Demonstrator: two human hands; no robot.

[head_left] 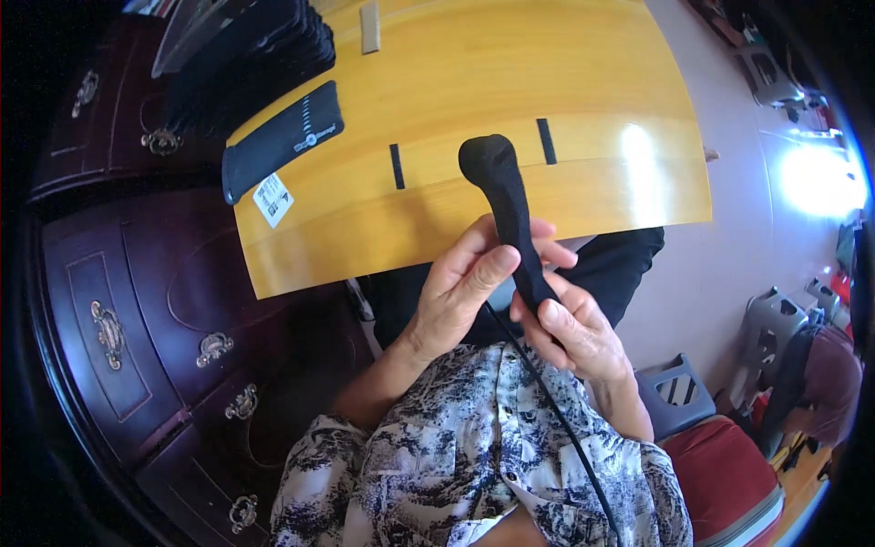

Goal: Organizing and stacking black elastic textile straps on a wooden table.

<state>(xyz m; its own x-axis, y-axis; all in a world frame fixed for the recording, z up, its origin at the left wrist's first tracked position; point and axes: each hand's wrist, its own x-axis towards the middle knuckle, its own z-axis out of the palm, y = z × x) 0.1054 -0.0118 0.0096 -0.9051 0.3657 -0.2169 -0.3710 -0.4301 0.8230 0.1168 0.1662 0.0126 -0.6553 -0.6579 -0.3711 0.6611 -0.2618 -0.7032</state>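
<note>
A black padded fabric piece (pixel 512 205) is held up over the table's near edge. It shows narrow and edge-on, with a thicker rounded far end; its exact kind is hard to make out. My left hand (pixel 469 273) pinches its middle from the left, thumb on the near side. Lower down, my right hand (pixel 579 324) grips its near end between thumb and fingers. On the table's left lies a flat black pouch (pixel 283 137) with white print, and a white label (pixel 273 200) sits beside it.
A stack of black fabric pieces (pixel 260 64) stands at the far left of the yellow table (pixel 437 82). Two short black strips (pixel 396 166) and a beige strip (pixel 370 27) lie on it. A black cord (pixel 556 406) runs down my front. Grey stools (pixel 676 394) and another person (pixel 825 383) are at right.
</note>
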